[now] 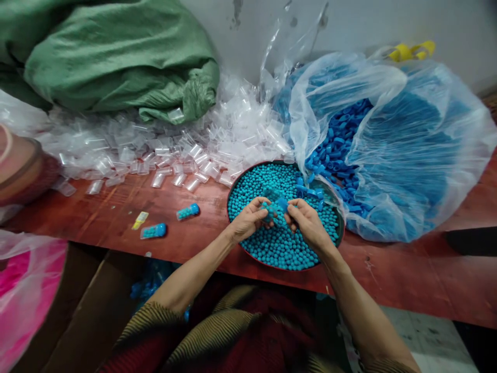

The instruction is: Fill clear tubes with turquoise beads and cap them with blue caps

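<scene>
Over a round tray (pixel 233 243) full of small turquoise balls (pixel 279 254), my two hands meet. Thumb and fingers of my left hand (pixel 250 217) pinch a small clear plastic tube (pixel 267 207) with turquoise balls in it. A blue cap (pixel 283 204) is held in the closed fingers of my right hand (pixel 305 217), right beside the tube. Whether cap and tube touch I cannot tell. Several loose blue caps (pixel 310 192) lie on the balls at the tray's back right. Left of the tray lie two capped tubes of balls, a farther one (pixel 188 211) and a nearer one (pixel 153 231).
Clear empty tubes (pixel 194 150) are heaped along the wall, partly under a green sack (pixel 128 57). An open plastic bag (pixel 411 155) of blue caps stands right. A small yellow-and-clear piece (pixel 140 220) lies on the red table (pixel 112 207). Lower left is a pink-filled bag (pixel 31 290).
</scene>
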`<action>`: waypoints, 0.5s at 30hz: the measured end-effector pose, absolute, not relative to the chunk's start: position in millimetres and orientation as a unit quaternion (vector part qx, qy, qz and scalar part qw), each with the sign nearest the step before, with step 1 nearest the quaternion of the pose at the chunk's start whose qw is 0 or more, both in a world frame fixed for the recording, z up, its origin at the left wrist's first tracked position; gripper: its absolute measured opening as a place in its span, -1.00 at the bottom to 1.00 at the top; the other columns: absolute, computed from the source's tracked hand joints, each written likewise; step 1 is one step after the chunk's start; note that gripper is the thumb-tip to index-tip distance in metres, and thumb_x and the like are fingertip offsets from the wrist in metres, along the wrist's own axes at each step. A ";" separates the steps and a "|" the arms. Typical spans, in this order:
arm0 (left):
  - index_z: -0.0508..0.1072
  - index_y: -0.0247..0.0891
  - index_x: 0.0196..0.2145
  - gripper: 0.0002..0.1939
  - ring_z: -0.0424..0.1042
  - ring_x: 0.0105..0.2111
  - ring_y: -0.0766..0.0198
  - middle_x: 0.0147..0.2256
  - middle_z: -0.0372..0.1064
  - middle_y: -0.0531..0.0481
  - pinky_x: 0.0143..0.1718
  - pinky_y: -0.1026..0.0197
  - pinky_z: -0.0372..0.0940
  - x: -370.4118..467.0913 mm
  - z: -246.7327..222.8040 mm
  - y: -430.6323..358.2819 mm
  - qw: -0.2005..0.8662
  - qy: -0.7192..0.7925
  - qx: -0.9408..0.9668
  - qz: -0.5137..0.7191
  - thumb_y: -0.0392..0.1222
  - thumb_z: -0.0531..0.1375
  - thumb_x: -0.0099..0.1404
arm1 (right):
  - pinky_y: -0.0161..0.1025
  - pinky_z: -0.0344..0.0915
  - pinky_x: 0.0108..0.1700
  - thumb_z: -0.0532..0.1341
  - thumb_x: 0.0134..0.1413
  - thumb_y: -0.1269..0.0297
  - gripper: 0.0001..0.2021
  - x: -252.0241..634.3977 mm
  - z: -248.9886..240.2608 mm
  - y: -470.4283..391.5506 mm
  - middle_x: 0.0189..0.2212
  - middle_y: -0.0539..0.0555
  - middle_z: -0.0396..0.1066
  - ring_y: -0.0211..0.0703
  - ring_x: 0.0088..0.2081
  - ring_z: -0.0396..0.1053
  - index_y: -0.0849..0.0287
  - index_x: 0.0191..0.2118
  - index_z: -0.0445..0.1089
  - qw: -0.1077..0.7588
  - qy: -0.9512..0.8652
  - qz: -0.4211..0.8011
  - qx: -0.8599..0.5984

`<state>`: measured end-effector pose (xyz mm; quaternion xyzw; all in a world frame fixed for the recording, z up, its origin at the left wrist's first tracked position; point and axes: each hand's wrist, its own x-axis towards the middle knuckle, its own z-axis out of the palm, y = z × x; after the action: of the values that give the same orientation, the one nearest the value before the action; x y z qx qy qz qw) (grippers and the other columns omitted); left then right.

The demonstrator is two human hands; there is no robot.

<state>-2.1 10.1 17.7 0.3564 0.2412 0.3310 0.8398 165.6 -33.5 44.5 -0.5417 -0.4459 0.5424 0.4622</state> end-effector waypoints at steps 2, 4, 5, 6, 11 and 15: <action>0.26 -0.22 -0.19 -0.53 0.46 -0.45 0.26 -0.37 0.44 0.00 -0.44 0.27 0.27 -3.0 16.4 10.3 0.865 0.216 0.331 0.308 -0.07 0.36 0.01 | -0.40 0.08 -0.63 0.15 0.05 0.01 -0.73 166.6 44.2 -34.3 -0.63 -0.15 0.24 -0.38 -0.65 0.13 0.12 -0.30 0.21 0.470 -0.445 0.534 -0.544; 0.28 -0.23 -0.20 -0.51 0.48 -0.43 0.24 -0.36 0.45 -0.01 -0.42 0.25 0.30 -2.2 14.1 10.6 0.878 0.204 0.322 0.288 -0.07 0.39 -0.03 | -0.38 0.10 -0.62 0.16 0.04 0.01 -0.72 167.0 44.1 -35.1 -0.60 -0.12 0.27 -0.36 -0.63 0.16 0.12 -0.29 0.23 0.458 -0.454 0.538 -0.543; 0.29 -0.23 -0.21 -0.51 0.48 -0.43 0.25 -0.36 0.44 0.01 -0.42 0.26 0.30 -1.2 13.0 10.7 0.877 0.208 0.323 0.289 -0.09 0.39 -0.04 | -0.38 0.10 -0.61 0.16 0.03 0.01 -0.72 167.0 44.0 -35.4 -0.60 -0.11 0.27 -0.36 -0.63 0.16 0.12 -0.29 0.24 0.449 -0.461 0.537 -0.545; 0.30 -0.23 -0.21 -0.52 0.48 -0.43 0.27 -0.35 0.43 0.03 -0.41 0.27 0.31 0.1 12.1 10.6 0.871 0.216 0.327 0.297 -0.11 0.40 -0.04 | -0.37 0.09 -0.62 0.17 0.03 0.01 -0.72 167.0 43.9 -35.7 -0.60 -0.11 0.26 -0.35 -0.63 0.16 0.12 -0.29 0.25 0.442 -0.469 0.533 -0.549; 0.31 -0.23 -0.19 -0.56 0.47 -0.43 0.32 -0.30 0.40 0.07 -0.37 0.27 0.34 5.9 11.7 8.5 0.847 0.234 0.340 0.336 -0.16 0.38 0.00 | -0.34 0.07 -0.61 0.15 0.04 0.00 -0.73 168.0 44.7 -36.9 -0.63 -0.12 0.18 -0.33 -0.63 0.12 0.11 -0.30 0.26 0.439 -0.489 0.493 -0.571; 0.28 -0.23 -0.18 -0.53 0.48 -0.44 0.30 -0.32 0.42 0.05 -0.35 0.23 0.36 7.6 14.1 7.1 0.846 0.235 0.350 0.327 -0.14 0.37 0.00 | -0.33 0.03 -0.60 0.11 0.09 0.03 -0.76 169.9 45.9 -37.7 -0.65 -0.14 0.11 -0.33 -0.64 0.06 0.10 -0.32 0.25 0.437 -0.501 0.478 -0.574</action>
<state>7.6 7.1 14.1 0.3504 0.2347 0.3275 0.8455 169.9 -37.7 45.9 -0.5745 -0.5007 0.4779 0.4369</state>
